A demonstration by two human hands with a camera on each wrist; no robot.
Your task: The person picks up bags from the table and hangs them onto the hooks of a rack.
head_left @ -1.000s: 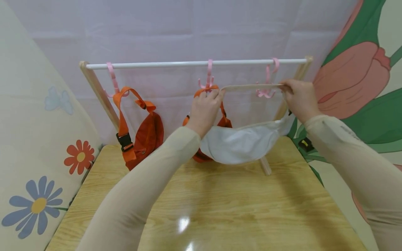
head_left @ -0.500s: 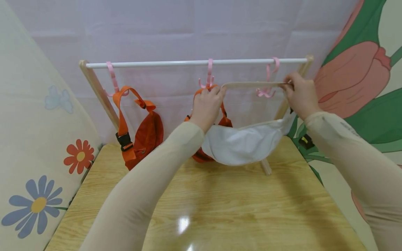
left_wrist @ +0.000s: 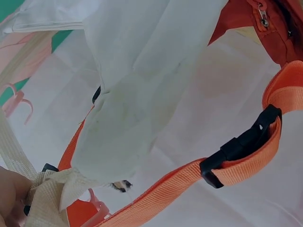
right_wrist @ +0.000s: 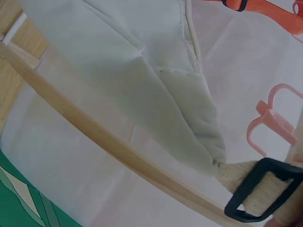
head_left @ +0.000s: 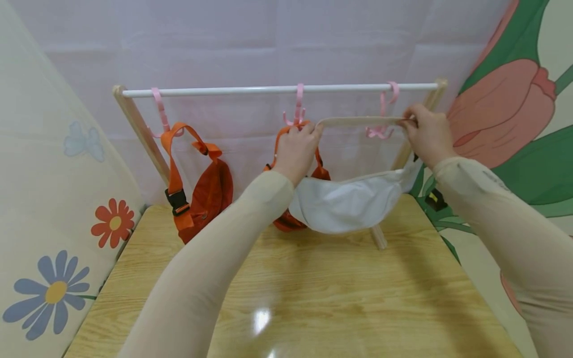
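Observation:
A white waist bag [head_left: 349, 204] hangs below both hands, its beige strap [head_left: 358, 121] stretched between them. My left hand [head_left: 296, 151] grips the strap's left end, in front of the orange bag on the middle hook. My right hand [head_left: 429, 134] pinches the other end near the rack's right post; in the right wrist view a black buckle [right_wrist: 264, 190] sits on the strap by the fingers. Behind the strap, a pink hook [head_left: 380, 130] hangs from the bar with no bag on it. In the left wrist view the white bag's end [left_wrist: 118, 127] narrows toward the left fingers.
The rack's white bar [head_left: 250, 91] carries several pink hooks. An orange bag [head_left: 210, 194] with a black buckle hangs at the left, and another orange bag [head_left: 291, 222] hangs mid-rack, partly hidden. Beneath is a wooden table [head_left: 340, 293]; painted walls flank it.
Both hands keep hold of the strap. The right hand has risen slightly and the left has shifted a little to the right, the white bag moving slightly with them.

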